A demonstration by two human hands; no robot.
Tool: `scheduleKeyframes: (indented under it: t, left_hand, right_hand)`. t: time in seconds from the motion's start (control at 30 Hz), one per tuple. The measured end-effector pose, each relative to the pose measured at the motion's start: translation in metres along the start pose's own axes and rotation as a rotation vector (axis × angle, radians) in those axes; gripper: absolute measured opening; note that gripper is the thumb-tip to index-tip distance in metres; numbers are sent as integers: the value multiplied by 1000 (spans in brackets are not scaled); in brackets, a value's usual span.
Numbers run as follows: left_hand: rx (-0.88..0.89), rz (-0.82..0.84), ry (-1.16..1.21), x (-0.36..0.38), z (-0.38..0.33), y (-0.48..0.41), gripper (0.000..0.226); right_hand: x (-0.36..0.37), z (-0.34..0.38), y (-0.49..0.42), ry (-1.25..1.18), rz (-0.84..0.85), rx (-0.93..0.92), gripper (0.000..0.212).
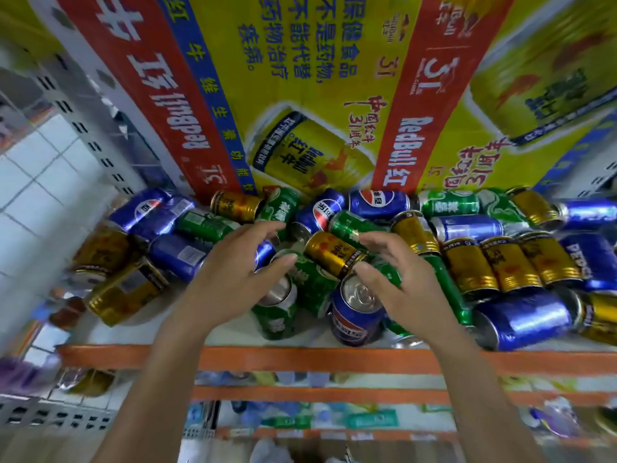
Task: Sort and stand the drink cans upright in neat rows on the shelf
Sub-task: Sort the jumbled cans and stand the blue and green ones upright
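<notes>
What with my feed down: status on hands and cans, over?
Left hand open over can pile. Right hand framing gold can, grip unclear. Pile mostly lying jumbled on shelf, no rows. Carton stands behind.

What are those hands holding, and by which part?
Left hand holds nothing. Right hand curls fingers around one end of the gold can; firm grip cannot be told.
</notes>
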State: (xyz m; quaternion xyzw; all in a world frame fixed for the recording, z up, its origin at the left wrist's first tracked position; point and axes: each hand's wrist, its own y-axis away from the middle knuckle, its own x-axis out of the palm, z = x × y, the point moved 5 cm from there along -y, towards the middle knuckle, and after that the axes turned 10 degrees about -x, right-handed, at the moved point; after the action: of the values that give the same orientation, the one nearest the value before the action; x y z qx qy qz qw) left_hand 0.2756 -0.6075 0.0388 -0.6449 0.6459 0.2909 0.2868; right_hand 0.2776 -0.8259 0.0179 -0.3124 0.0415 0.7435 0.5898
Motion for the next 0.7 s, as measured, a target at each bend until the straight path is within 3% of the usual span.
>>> scheduleKeyframes:
  t: [0.13,0.37,0.5,0.6,0.7]
  left_hand:
    - [9,-111,-82,-20,9,-2,44]
    - [-164,-209,-245,-73,91,6,56]
    - [-255,-130,-381,-101,154,14,83]
    - [-354,26,-508,-112,181,24,112]
    - [-438,137,-578,-109,197,28,105]
  right_hand:
    - [10,23,-32,117,125,-79,41]
    - [85,81,-79,217,250,-202,44]
    - [143,112,-105,329,393,-273,51]
    - [185,128,-124,415,496,-294,50]
    - [226,128,-140,511,524,-243,43]
